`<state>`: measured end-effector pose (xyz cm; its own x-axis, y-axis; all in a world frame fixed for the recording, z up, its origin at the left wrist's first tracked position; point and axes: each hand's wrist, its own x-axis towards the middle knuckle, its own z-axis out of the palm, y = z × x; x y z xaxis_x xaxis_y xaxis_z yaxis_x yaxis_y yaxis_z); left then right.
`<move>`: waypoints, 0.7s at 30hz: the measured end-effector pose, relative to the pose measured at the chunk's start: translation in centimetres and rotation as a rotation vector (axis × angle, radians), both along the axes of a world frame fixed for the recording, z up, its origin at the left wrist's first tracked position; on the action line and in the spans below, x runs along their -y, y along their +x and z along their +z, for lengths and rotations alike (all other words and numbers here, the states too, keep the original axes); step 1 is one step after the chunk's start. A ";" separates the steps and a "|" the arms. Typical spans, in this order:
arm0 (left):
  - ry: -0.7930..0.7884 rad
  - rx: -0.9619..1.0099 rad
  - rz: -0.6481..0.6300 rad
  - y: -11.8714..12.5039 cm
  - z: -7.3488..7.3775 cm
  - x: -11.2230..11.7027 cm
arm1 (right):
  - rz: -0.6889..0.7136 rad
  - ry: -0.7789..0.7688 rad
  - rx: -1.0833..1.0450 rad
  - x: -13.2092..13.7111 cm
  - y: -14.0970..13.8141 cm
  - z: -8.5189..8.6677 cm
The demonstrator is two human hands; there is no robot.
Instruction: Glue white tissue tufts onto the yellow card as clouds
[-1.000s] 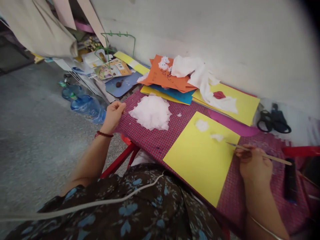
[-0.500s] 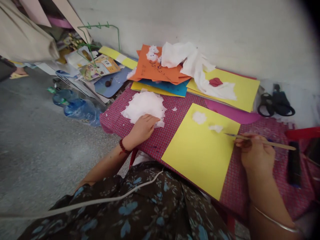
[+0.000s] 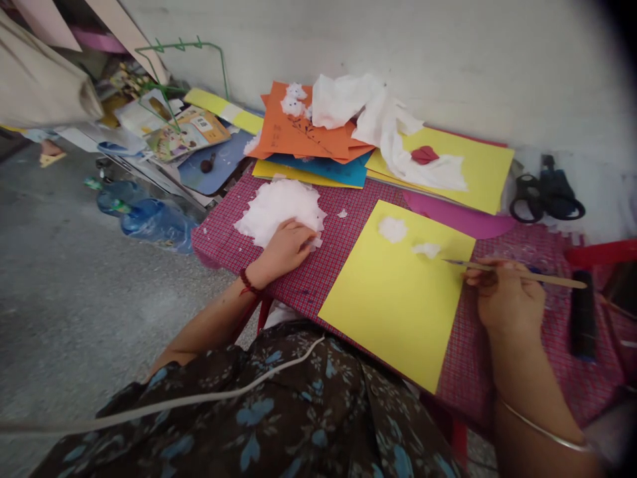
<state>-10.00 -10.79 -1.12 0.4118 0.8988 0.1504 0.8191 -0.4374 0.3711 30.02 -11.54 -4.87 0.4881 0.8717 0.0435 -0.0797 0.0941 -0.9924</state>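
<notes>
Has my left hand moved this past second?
Yes: your left hand moved rightward, toward the yellow sheet, to the near edge of the white pile.

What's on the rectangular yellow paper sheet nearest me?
A roundish white paper scrap and an elongated white paper scrap lie there. The yellow sheet directly beneath them is covered.

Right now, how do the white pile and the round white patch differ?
The white pile is larger than the round patch. The pile lies on checked cloth, the patch on yellow paper. Your left hand covers part of the pile; the patch is uncovered. Both are white.
</notes>
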 end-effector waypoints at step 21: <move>0.314 0.155 -0.044 4.1 5.7 -2.1 | 0.076 0.074 -0.079 0.2 -0.3 0.3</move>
<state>-5.94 -8.69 4.60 0.3998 0.7806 0.4804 0.7412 -0.5837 0.3315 29.68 -11.79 -4.60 0.4248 0.9024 0.0730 -0.1668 0.1573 -0.9734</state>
